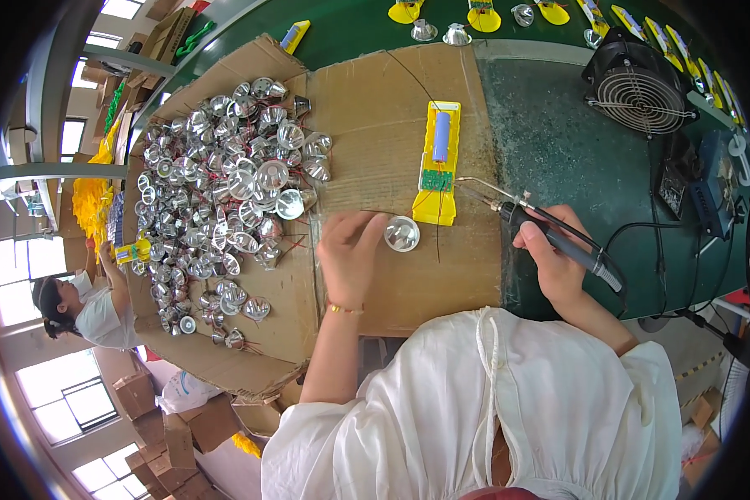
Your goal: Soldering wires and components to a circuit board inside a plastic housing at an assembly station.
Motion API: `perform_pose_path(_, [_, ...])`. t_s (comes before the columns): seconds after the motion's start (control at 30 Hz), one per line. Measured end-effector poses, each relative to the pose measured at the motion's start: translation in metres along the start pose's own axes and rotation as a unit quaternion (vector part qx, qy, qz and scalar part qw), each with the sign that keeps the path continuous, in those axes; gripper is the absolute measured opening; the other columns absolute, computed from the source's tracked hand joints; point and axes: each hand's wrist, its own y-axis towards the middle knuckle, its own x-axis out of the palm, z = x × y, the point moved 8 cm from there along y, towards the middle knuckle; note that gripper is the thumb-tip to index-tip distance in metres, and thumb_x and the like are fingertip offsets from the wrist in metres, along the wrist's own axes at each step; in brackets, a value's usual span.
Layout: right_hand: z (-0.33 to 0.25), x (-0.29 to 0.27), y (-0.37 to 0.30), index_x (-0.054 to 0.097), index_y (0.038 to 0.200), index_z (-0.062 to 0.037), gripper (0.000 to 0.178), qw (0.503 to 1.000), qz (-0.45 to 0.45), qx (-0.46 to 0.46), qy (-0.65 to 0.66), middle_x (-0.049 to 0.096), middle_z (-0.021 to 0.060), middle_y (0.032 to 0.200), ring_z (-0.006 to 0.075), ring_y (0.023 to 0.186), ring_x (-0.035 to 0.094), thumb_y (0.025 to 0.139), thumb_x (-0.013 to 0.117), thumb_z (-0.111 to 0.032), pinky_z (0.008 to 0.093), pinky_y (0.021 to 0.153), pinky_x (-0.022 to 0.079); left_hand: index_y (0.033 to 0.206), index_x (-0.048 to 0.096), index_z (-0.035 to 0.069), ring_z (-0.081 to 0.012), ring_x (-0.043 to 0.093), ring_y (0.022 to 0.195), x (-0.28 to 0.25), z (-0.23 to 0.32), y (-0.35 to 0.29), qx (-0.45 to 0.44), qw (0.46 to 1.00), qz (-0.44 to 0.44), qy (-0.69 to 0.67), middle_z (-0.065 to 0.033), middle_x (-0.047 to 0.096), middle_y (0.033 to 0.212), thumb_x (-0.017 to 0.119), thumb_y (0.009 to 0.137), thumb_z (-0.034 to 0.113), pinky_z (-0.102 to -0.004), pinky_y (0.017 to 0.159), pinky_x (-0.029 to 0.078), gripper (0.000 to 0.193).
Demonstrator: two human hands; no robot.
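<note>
Many silver reflectors [225, 192] heaped on cardboard sheet [375, 117].

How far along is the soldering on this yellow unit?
Done: the yellow housing lies open with battery and board in place. In hand: left hand holds one silver reflector beside it; right hand has the soldering iron, tip near the housing. Left: a big heap of reflectors on the cardboard.

White blouse [508, 400], gold bracelet [344, 309]
</note>
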Motion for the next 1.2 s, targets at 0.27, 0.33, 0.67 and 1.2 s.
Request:
perform_pose_path(0.27, [0.001, 0.006, 0.000, 0.054, 0.088, 0.0014, 0.017, 1.000, -0.011, -0.020, -0.017, 0.061, 0.0068, 0.068, 0.0089, 0.061, 0.057, 0.080, 0.064, -0.010, 0.0226, 0.055, 0.046, 0.072, 0.065, 0.003, -0.0212, 0.053, 0.072, 0.050, 0.030, 0.020, 0.080, 0.993, -0.083, 0.009, -0.0074, 0.059, 0.074, 0.065, 0.077, 0.014, -0.0312, 0.067, 0.042, 0.012])
perform_pose_path(0.33, [0.002, 0.011, 0.003, 0.054, 0.087, 0.0010, 0.016, 1.000, -0.007, -0.006, -0.015, 0.061, 0.0062, 0.068, 0.0086, 0.061, 0.057, 0.079, 0.064, -0.009, 0.0222, 0.055, 0.046, 0.071, 0.065, 0.002, -0.0216, 0.052, 0.071, 0.054, 0.028, 0.024, 0.065, 0.992, -0.104, 0.003, -0.0075, 0.058, 0.072, 0.065, 0.077, 0.015, -0.0317, 0.066, 0.042, 0.014])
perform_pose_path(0.67, [0.015, 0.021, 0.014, 0.054, 0.087, 0.0009, 0.013, 0.998, -0.018, 0.052, 0.020, 0.059, 0.0065, 0.071, 0.0099, 0.062, 0.057, 0.081, 0.061, -0.008, 0.0228, 0.056, 0.047, 0.068, 0.064, 0.001, -0.0210, 0.052, 0.067, 0.062, 0.032, 0.030, 0.066, 0.984, -0.166, 0.023, -0.0080, 0.056, 0.070, 0.067, 0.074, 0.015, -0.0311, 0.059, 0.042, 0.015])
perform_pose_path(1.2, [0.005, 0.014, 0.011, 0.055, 0.090, 0.0021, 0.016, 0.998, 0.001, 0.030, 0.050, 0.061, 0.0072, 0.072, 0.0089, 0.063, 0.057, 0.081, 0.063, -0.008, 0.0212, 0.057, 0.047, 0.068, 0.065, 0.002, -0.0188, 0.052, 0.065, 0.063, 0.030, 0.030, 0.067, 0.985, -0.160, 0.003, -0.0075, 0.055, 0.070, 0.066, 0.074, 0.014, -0.0298, 0.058, 0.041, 0.014])
